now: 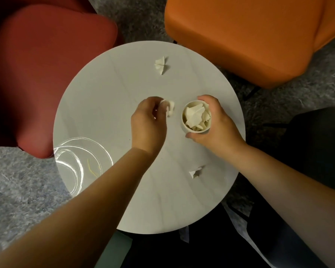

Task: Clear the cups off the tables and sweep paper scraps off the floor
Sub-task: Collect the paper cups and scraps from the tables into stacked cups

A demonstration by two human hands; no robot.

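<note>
On the round white table my right hand is wrapped around a white cup that is filled with crumpled paper scraps. Just left of the cup, my left hand pinches a crumpled white paper scrap between its fingertips, a little above the tabletop. Another paper scrap lies at the far side of the table. A third paper scrap lies near the front right edge.
A dark red chair stands at the left and an orange chair at the far right. A dark seat is at the right. Grey carpet surrounds the table. A glare ring shows at the table's left edge.
</note>
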